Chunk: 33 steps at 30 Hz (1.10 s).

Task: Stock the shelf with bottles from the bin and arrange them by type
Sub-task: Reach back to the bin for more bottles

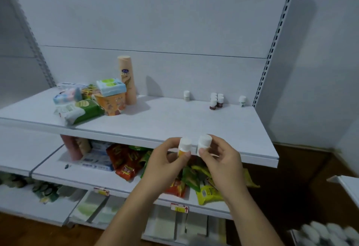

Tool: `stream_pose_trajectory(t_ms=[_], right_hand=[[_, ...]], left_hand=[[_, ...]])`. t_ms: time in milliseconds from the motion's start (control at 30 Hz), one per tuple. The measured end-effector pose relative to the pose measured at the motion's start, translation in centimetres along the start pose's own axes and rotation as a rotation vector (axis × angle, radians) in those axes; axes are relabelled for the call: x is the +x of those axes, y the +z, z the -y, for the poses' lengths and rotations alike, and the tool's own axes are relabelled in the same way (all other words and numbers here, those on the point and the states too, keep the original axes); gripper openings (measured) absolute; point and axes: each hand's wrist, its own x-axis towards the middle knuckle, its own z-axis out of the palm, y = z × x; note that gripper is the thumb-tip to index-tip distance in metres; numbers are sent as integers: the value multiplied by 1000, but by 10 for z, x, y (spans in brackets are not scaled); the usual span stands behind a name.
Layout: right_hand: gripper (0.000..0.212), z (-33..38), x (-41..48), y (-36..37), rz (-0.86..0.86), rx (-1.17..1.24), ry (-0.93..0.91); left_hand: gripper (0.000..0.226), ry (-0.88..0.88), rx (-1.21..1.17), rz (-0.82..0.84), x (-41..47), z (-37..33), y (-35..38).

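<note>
My left hand (165, 160) holds a small white-capped bottle with a yellow-orange label (184, 147). My right hand (219, 156) holds a second small white bottle (204, 142) right beside it. Both hover at the front edge of the white upper shelf (174, 121). At the back of that shelf stand a lone white bottle (186, 95), a cluster of dark-labelled white-capped bottles (216, 101) and one more white bottle (242, 101) at the far right. The bin (328, 234) with several white caps shows at the bottom right corner.
Tissue packs, snack bags and a tall stack of paper cups (127, 79) crowd the upper shelf's left end. The lower shelf (81, 177) carries red, green and yellow snack packets (194, 177). A slotted upright (272, 55) bounds the shelf on the right.
</note>
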Motion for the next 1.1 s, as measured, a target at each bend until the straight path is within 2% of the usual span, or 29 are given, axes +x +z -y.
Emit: stream_pose_trajectory(t_ms=[233, 367, 500, 633, 800, 933, 1100], right_hand=[[31, -46, 161, 61, -24, -221, 31], [18, -82, 248, 95, -57, -334, 57], [17, -101, 304, 113, -96, -426, 64], [21, -106, 335, 114, -132, -550, 50], [18, -124, 335, 110, -198, -516, -1], [17, -120, 332, 111, -157, -504, -15], [15, -120, 328, 112, -128, -548, -36]], left_hand=[[33, -13, 287, -31, 195, 77, -42], [11, -58, 355, -50, 295, 112, -46], [11, -69, 379, -62, 359, 127, -34], [26, -100, 400, -63, 389, 138, -22], [23, -80, 405, -49, 392, 152, -29], [25, -58, 355, 7, 390, 153, -34], [25, -65, 370, -40, 392, 153, -31]])
